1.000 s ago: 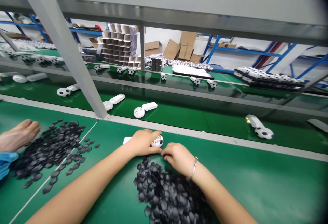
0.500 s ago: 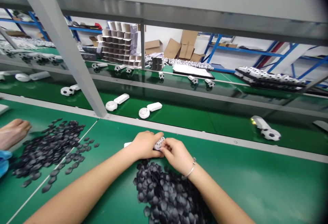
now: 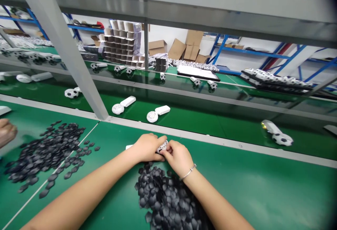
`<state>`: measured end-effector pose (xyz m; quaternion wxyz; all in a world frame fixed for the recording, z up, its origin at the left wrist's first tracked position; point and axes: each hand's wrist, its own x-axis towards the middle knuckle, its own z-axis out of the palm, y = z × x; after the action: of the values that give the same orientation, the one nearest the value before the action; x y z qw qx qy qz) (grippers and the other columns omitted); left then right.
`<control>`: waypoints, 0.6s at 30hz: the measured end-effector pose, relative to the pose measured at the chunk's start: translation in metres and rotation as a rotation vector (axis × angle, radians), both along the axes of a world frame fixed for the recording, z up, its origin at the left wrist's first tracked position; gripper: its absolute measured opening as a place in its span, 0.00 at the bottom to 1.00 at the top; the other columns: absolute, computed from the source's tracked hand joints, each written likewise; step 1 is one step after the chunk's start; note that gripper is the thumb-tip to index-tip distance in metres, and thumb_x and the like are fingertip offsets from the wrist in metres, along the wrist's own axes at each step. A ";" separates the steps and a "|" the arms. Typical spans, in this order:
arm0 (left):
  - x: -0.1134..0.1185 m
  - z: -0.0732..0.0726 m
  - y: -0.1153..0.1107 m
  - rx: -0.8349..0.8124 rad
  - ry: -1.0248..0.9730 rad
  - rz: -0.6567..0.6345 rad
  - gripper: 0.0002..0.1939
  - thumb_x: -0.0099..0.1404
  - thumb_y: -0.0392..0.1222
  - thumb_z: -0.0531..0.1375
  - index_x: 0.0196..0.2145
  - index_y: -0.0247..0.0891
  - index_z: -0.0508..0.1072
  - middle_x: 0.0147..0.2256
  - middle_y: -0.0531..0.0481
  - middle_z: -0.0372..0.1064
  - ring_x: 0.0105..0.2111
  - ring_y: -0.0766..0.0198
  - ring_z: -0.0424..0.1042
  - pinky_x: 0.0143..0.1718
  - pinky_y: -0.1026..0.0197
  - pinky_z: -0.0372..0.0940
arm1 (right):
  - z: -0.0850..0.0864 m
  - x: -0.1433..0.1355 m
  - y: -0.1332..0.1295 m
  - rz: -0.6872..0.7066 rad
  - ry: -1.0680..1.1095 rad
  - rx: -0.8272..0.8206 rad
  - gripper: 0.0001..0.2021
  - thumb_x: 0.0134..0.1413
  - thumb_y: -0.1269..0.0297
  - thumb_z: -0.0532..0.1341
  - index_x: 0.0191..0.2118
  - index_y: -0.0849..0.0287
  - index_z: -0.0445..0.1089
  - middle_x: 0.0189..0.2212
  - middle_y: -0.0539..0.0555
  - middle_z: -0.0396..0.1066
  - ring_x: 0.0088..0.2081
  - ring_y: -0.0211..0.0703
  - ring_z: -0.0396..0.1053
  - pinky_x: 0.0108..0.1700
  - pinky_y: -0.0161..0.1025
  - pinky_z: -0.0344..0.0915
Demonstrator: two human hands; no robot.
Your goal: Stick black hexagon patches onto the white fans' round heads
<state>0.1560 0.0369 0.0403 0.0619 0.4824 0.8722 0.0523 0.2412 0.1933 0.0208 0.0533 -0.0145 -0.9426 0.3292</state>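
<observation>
My left hand (image 3: 149,147) is closed around a white device with a ball-shaped head (image 3: 162,146), patterned with openwork like a football. The white end of its handle (image 3: 129,147) sticks out to the left of that hand. At the right side of the head, the fingertips of my right hand (image 3: 177,156) are pinched together against its surface. Whatever lies between them is too small or hidden to make out. Just below both hands spreads a heap of black pentagon pieces (image 3: 168,198) on the green tabletop (image 3: 252,188).
Beyond the metal rail (image 3: 184,135), a green conveyor (image 3: 200,117) carries white devices (image 3: 152,116) and a black-and-white one (image 3: 282,139). A second black heap (image 3: 50,152) lies left, near a co-worker's hand (image 3: 7,131). A slanted post (image 3: 68,54) stands at left; a beam crosses overhead.
Devices on the near conveyor have shifted right, those on the far one slightly left. The co-worker's hand has moved left. My hands stay at the ball head, with the right fingers slightly shifted.
</observation>
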 end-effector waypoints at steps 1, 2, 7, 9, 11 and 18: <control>-0.003 0.001 -0.003 0.016 -0.033 -0.029 0.31 0.54 0.57 0.61 0.53 0.46 0.63 0.38 0.47 0.72 0.41 0.50 0.71 0.40 0.55 0.65 | 0.001 -0.002 0.005 0.031 -0.043 -0.007 0.10 0.54 0.62 0.64 0.29 0.60 0.64 0.27 0.51 0.67 0.29 0.40 0.63 0.31 0.34 0.55; -0.008 0.002 -0.007 0.035 -0.073 -0.061 0.33 0.54 0.54 0.61 0.57 0.48 0.60 0.42 0.47 0.71 0.44 0.50 0.70 0.43 0.55 0.64 | 0.002 -0.004 0.011 0.081 -0.090 -0.019 0.10 0.53 0.61 0.64 0.29 0.60 0.65 0.27 0.50 0.68 0.29 0.39 0.63 0.31 0.34 0.55; -0.041 0.016 -0.040 0.079 -0.296 -0.134 0.45 0.48 0.40 0.62 0.64 0.49 0.53 0.60 0.49 0.59 0.56 0.52 0.63 0.54 0.59 0.60 | 0.003 -0.006 0.037 0.401 -0.305 -0.064 0.08 0.42 0.65 0.71 0.28 0.60 0.72 0.22 0.45 0.69 0.23 0.34 0.64 0.25 0.28 0.56; -0.057 0.020 -0.056 0.052 -0.348 -0.140 0.38 0.47 0.38 0.61 0.58 0.48 0.64 0.56 0.53 0.65 0.53 0.54 0.66 0.52 0.61 0.61 | 0.001 -0.004 0.038 0.463 -0.329 -0.036 0.12 0.33 0.66 0.74 0.28 0.60 0.74 0.23 0.46 0.70 0.24 0.34 0.64 0.25 0.28 0.56; -0.070 0.019 -0.067 0.080 -0.333 -0.067 0.31 0.48 0.39 0.60 0.52 0.47 0.70 0.51 0.54 0.69 0.49 0.56 0.69 0.49 0.63 0.63 | 0.000 -0.002 0.035 0.473 -0.312 0.007 0.14 0.28 0.67 0.75 0.28 0.59 0.75 0.26 0.47 0.70 0.26 0.35 0.64 0.26 0.29 0.56; -0.096 -0.018 -0.048 0.406 0.230 0.572 0.23 0.61 0.43 0.55 0.55 0.43 0.67 0.53 0.48 0.68 0.51 0.53 0.67 0.51 0.55 0.62 | 0.006 -0.002 0.021 0.446 -0.259 0.102 0.09 0.38 0.66 0.73 0.20 0.58 0.73 0.20 0.48 0.68 0.24 0.37 0.63 0.26 0.32 0.52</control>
<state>0.0600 -0.0111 0.0221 -0.1508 0.2242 0.9449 0.1850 0.2388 0.2147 0.0266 -0.1412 0.1542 -0.9368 0.2805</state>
